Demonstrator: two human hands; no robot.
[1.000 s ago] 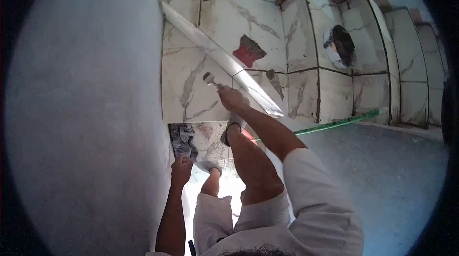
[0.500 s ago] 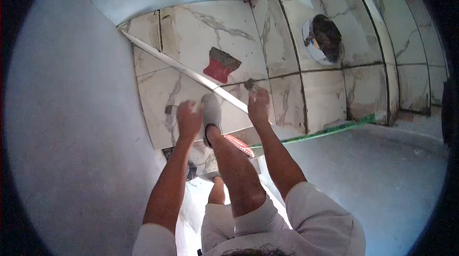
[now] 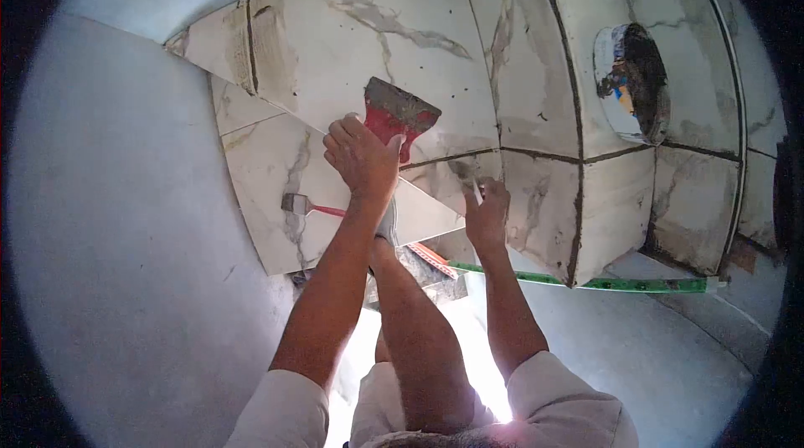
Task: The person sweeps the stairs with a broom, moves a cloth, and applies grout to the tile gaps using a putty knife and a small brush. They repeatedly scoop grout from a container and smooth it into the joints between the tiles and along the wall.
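Observation:
My left hand (image 3: 362, 155) reaches over the tiles with its fingers spread, the thumb right beside the red handle of a wide scraper (image 3: 400, 113). Grey paste coats the scraper's blade, and it lies flat on a marbled tile (image 3: 435, 21). In my right hand (image 3: 488, 203) is a small putty knife (image 3: 463, 172) with a grey-smeared tip, held close over a dark joint between tiles. A paintbrush (image 3: 297, 203) with a red handle rests on the tile left of my left forearm, which hides part of my foot.
A white bucket (image 3: 613, 105) with dark paste inside stands on a tiled step to the right. Further steps rise beyond it. A green strip (image 3: 620, 285) runs along the near side of the steps. Plain walls flank the stairs, one at left (image 3: 126, 197).
My left hand has moved forward and right to the scraper, its fingers opening. The view has shifted closer to the tiles. My right hand still holds the putty knife near the joint.

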